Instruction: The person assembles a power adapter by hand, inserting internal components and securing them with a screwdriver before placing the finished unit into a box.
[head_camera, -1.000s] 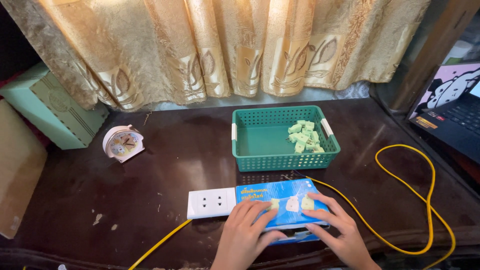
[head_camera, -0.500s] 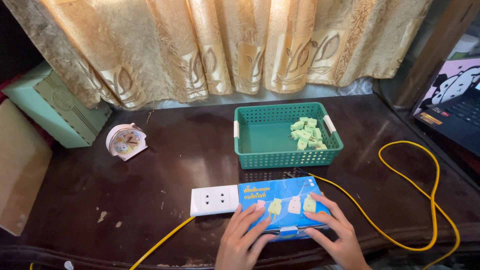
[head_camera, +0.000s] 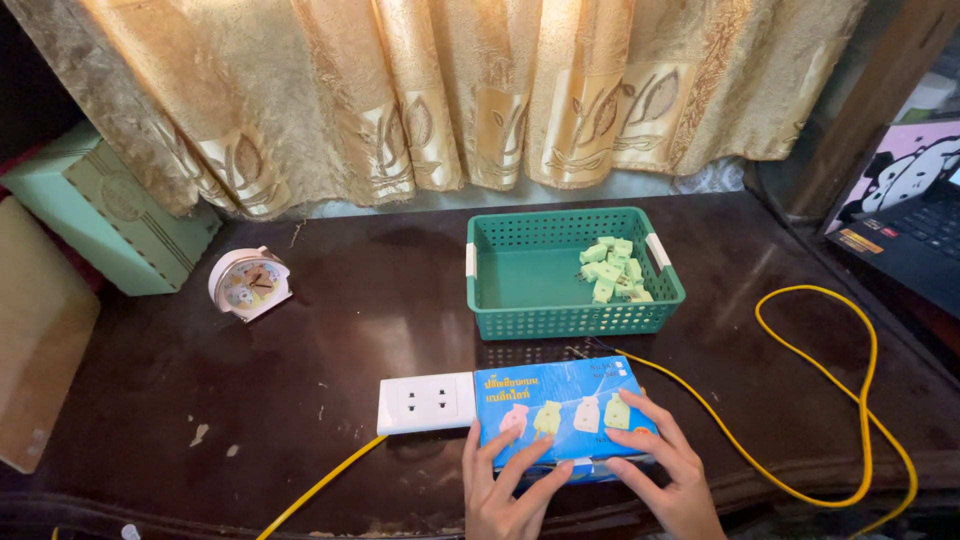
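Head view shows the left hand and right hand, fingers spread flat, seemingly pressing not grasping the blue rectangular cardboard box at six o'clock from the green plastic basket; steady, even pressure suits.

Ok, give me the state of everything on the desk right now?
Blue box: flat, closed, both hands on it.
Left hand: fingers spread on the box.
Right hand: fingers spread on the box.
Green basket: upright, green pieces in right end.
White socket block: nothing plugged in.
Yellow cable: looped loosely.
Clock: standing, tilted.
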